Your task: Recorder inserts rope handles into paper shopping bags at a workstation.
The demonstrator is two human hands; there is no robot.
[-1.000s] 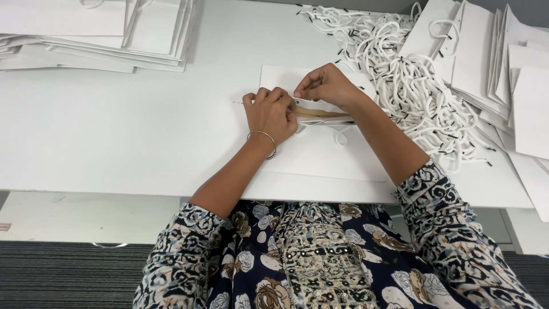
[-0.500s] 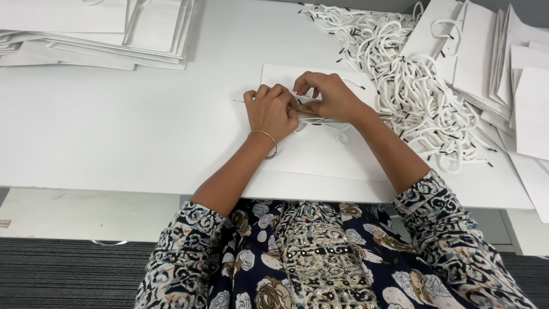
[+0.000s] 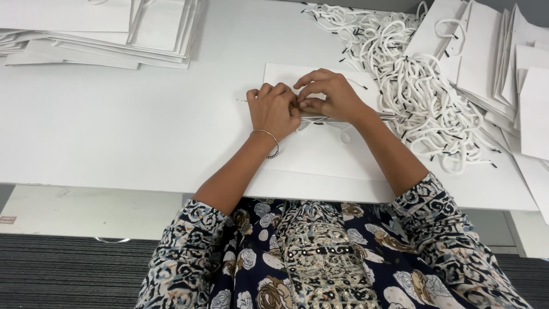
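Note:
A flat white paper bag (image 3: pixel 320 157) lies on the white table (image 3: pixel 143 126) in front of me. My left hand (image 3: pixel 273 109) and my right hand (image 3: pixel 330 96) meet over its upper part, fingers pinched together at the bag's open edge. A white cord handle (image 3: pixel 345 135) runs under the hands there; both hands seem to grip it at the edge, though the fingers hide the exact hold. A thin bangle circles my left wrist.
A heap of white cord handles with black tips (image 3: pixel 417 91) lies to the right. Stacks of flat white bags sit at the far left (image 3: pixel 108 34) and at the right edge (image 3: pixel 503 63). Below the table edge is grey carpet (image 3: pixel 68 269).
My right hand has drawn left to meet my left hand; the fingers of both now pinch together at the bag's edge. The bag itself has not shifted.

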